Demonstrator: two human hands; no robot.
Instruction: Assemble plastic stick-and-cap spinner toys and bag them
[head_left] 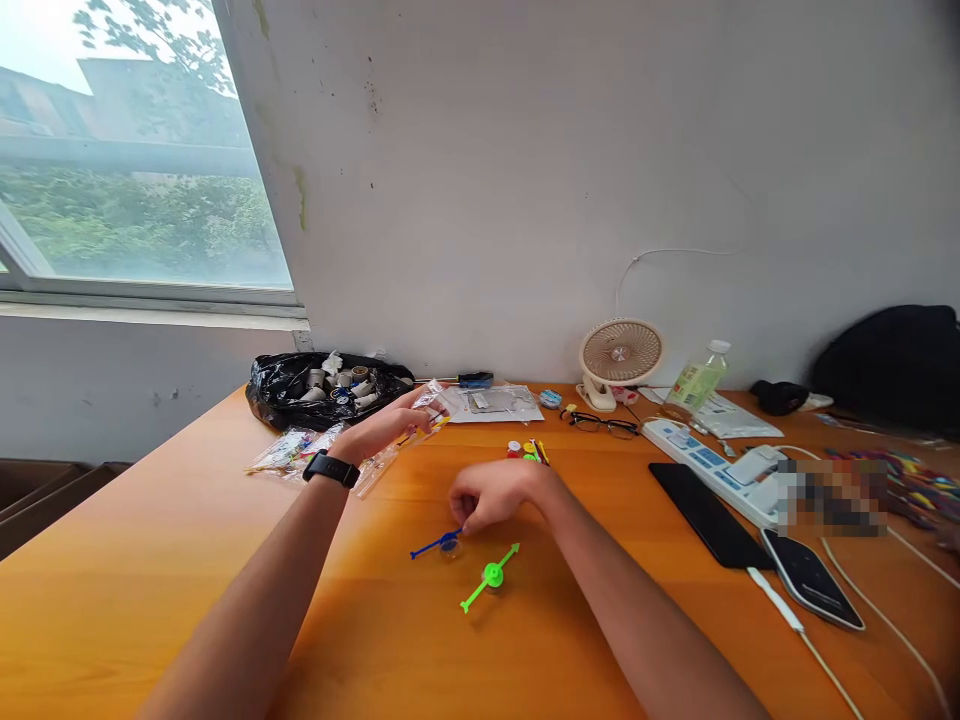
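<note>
1. Two small plastic spinners lay on the orange tabletop just below the middle of the frame: a blue spinner and, right of and below it, a green spinner.
2. My right hand hung curled over the blue spinner, fingertips drawn together at its hub end, touching or pinching it; the exact contact was hidden under my knuckles.
3. My left hand, a black watch on its wrist, reached to the upper left of centre, its fingers closed lightly on a clear plastic packet, with more clear packets lying on the tabletop beside the wrist.
4. A few loose coloured pieces sat just beyond my right hand, apart from both spinners.
5. Farther back stood a black bag of small parts, a screwdriver, a desk fan, glasses and a bottle; to the right, a power strip and two phones.
6. As I judged it, I was at the step of handling the blue spinner while the green one rested finished-looking and untouched.
7. The next move, I judged, called for a light, steady pinch at the hub, since the thin arms looked easy to bend or flick away.
</note>
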